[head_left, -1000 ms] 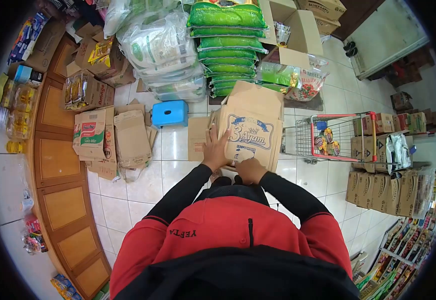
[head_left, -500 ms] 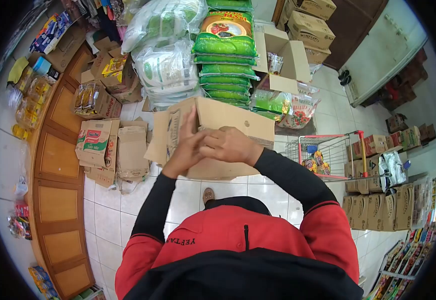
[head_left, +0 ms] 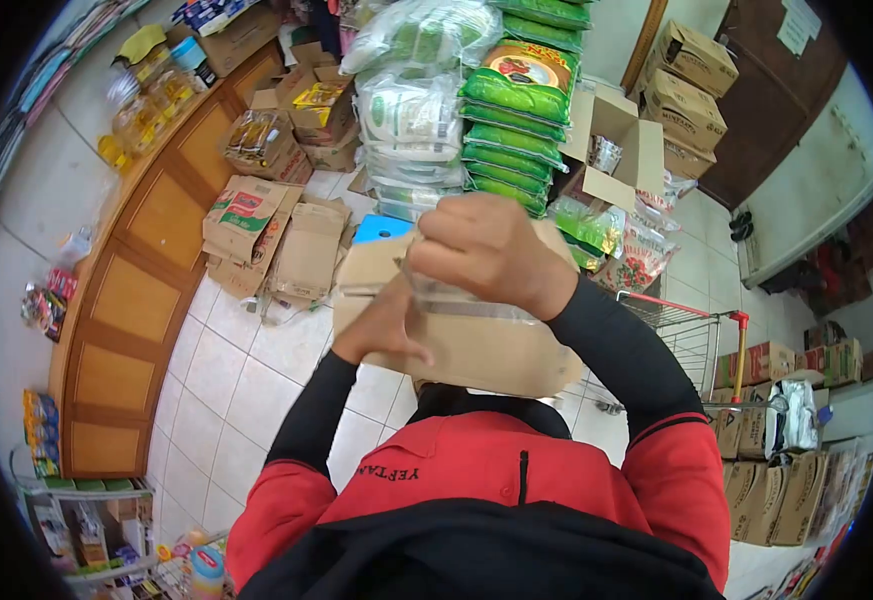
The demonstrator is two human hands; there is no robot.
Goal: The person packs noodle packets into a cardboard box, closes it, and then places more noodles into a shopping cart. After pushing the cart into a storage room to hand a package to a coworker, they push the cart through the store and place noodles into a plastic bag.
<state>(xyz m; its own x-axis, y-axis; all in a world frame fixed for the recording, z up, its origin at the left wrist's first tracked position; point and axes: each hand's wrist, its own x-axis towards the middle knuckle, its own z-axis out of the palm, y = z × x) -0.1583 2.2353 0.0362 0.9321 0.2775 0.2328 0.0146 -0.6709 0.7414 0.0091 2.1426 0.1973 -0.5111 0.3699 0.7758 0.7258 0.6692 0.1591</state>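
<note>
A brown cardboard box [head_left: 496,350] is in front of my body, its long plain side turned up towards me. A shiny strip that looks like clear tape runs along its seam. My left hand [head_left: 381,322] grips the box's left part, with the thumb stretched over the side and the other fingers partly hidden. Above the box's far edge, my right hand [head_left: 486,250] is closed in a fist close to my left fingers. What it pinches is hidden. A flat blue thing [head_left: 381,228] shows just beyond the box.
Green rice sacks [head_left: 516,110] and wrapped white bags [head_left: 411,130] are stacked ahead. Flattened cartons [head_left: 296,250] lie on the floor at left, beside wooden cabinets [head_left: 136,335]. An open carton [head_left: 631,145] is ahead right; a wire shopping cart [head_left: 691,340] stands at right.
My right hand has lifted away from my left hand's palm and become a raised fist. The box has turned, showing its long side nearer me. The view has swung left.
</note>
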